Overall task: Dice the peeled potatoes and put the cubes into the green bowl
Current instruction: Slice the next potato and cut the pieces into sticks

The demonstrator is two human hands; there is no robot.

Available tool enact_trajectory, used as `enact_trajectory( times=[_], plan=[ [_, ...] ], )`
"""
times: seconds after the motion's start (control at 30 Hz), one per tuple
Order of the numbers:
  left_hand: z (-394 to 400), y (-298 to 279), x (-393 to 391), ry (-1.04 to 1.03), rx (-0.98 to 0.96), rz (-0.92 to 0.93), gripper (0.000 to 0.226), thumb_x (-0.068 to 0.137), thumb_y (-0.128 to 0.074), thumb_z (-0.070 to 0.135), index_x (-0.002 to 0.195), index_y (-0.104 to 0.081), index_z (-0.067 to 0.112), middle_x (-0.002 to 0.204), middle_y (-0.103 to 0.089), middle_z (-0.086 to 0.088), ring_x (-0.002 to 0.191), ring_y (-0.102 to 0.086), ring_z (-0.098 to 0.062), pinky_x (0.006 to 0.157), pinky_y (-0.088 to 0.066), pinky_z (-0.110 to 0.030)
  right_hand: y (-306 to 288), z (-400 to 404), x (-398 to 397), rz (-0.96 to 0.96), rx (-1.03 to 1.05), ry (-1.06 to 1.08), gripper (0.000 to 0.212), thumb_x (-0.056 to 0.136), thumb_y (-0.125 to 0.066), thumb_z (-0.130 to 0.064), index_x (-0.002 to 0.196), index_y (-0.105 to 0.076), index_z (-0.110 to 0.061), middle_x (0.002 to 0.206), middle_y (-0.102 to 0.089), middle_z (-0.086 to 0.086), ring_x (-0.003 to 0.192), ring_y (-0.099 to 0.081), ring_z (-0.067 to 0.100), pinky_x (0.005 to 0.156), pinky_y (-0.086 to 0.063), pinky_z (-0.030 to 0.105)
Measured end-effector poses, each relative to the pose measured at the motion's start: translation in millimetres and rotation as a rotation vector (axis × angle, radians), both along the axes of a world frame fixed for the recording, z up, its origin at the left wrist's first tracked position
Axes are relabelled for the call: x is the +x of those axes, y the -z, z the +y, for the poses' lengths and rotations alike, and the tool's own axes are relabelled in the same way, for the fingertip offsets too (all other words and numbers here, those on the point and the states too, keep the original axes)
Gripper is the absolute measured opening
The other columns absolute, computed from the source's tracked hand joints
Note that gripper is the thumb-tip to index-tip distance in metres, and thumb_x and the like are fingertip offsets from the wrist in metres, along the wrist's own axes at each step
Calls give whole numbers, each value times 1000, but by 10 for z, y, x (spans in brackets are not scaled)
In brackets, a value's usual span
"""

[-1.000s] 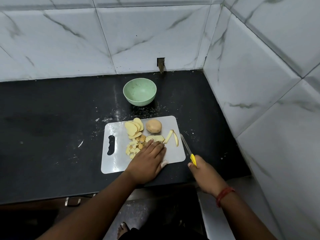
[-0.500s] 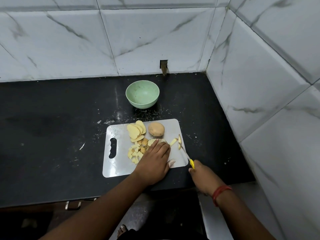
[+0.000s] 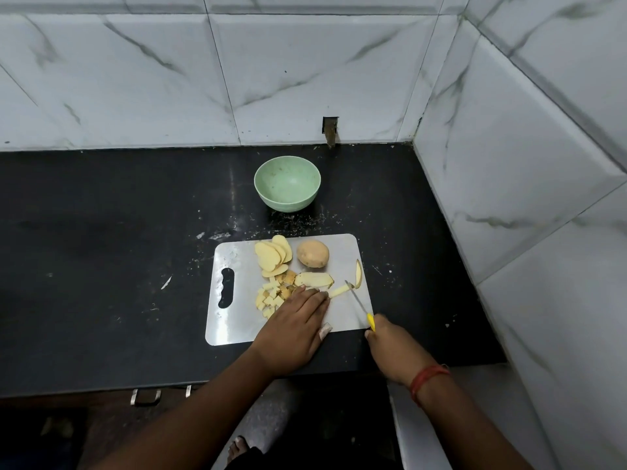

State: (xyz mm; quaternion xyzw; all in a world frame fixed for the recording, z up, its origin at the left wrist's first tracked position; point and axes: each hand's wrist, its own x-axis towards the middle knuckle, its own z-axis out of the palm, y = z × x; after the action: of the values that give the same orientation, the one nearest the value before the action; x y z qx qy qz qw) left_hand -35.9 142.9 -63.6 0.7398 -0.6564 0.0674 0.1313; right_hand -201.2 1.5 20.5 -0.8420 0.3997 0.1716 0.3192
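A white cutting board [image 3: 237, 320] lies on the black counter. On it are a whole potato [image 3: 312, 253], a stack of slices [image 3: 273, 255], a pile of cubes [image 3: 273, 295], a potato slab [image 3: 314, 279], a thin strip [image 3: 339, 291] and a curved sliver [image 3: 358, 273]. My left hand [image 3: 293, 329] lies flat, fingertips on the near end of the strip beside the cubes. My right hand [image 3: 393, 347] grips a yellow-handled knife [image 3: 359, 305], its tip at the strip's far end. The green bowl [image 3: 287, 183] stands behind the board with nothing in it.
Marbled white tile walls close off the back and right side of the counter [image 3: 101, 266]. A small wall fitting [image 3: 330, 130] sits behind the bowl. White crumbs speckle the counter around the board. A drawer handle [image 3: 146, 398] shows below the front edge.
The knife has swung in from the board's right edge to the thin strip. My left hand slid off the slab onto the strip's near end. The curved sliver now lies apart at the right.
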Motion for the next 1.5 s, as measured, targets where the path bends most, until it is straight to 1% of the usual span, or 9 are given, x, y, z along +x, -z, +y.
enact_trajectory(
  times=[0.33,0.63,0.7,0.83,1.0,1.13,1.3,1.4,1.5],
  plan=[
    [-25,5,5,-16,-10,43,49,106,-47,37,143,-57,5,144,-56,-11,135,-48,-29,124,-26,-48,74,-2,40,21,7,15,22,104,-39,-21,119,-43,-6,95,-58,12,77,-52,22,68,-37,27],
    [-30,13,-10,-31,-17,29,51,106,-46,38,142,-58,4,142,-57,-11,134,-49,-29,125,-24,-45,128,-17,53,138,-52,-55,35,102,-43,-16,134,-36,-5,70,-42,-4,59,-43,8,49,-28,23],
    [-31,13,-14,-35,-19,26,51,106,-46,38,141,-58,4,142,-57,-11,133,-49,-29,125,-24,-45,118,35,-75,121,-19,-49,29,103,-41,-20,128,-38,-5,83,-58,5,74,-60,19,60,-41,28],
    [-33,-3,-15,-38,-13,32,52,106,-45,39,142,-57,4,142,-57,-12,133,-49,-30,124,-25,-46,61,48,-238,111,35,-19,19,104,-38,-22,117,-40,-8,104,-63,16,92,-63,27,75,-47,32],
    [-24,0,-12,-25,-27,34,51,105,-47,38,142,-57,3,142,-56,-11,133,-49,-29,125,-23,-45,-4,67,-173,-9,-16,-3,23,104,-39,-26,117,-43,-8,80,-55,2,70,-55,14,54,-37,24],
    [-27,-6,-15,-23,-33,26,51,105,-48,37,141,-58,2,142,-57,-12,132,-49,-31,125,-24,-46,76,75,32,58,-23,-27,31,103,-39,-19,130,-38,-4,80,-51,3,75,-55,19,65,-41,29],
    [-34,4,-12,-26,-31,15,51,105,-48,39,140,-59,3,140,-58,-12,131,-50,-30,124,-25,-46,142,117,-34,91,-13,-49,8,103,-41,-18,108,-38,-13,74,-48,1,72,-55,18,61,-40,29],
    [-39,7,-16,-23,-29,18,52,106,-46,39,140,-59,3,140,-58,-12,131,-50,-30,125,-24,-46,133,127,-217,79,15,-19,7,103,-40,-21,102,-36,-15,82,-54,4,73,-55,17,64,-40,28],
    [-32,12,-5,-23,-24,17,52,106,-45,40,141,-58,3,142,-56,-12,132,-49,-29,125,-23,-46,66,125,-213,19,9,-5,10,104,-40,-24,102,-41,-14,76,-53,-1,67,-54,12,53,-35,24]
  ],
)
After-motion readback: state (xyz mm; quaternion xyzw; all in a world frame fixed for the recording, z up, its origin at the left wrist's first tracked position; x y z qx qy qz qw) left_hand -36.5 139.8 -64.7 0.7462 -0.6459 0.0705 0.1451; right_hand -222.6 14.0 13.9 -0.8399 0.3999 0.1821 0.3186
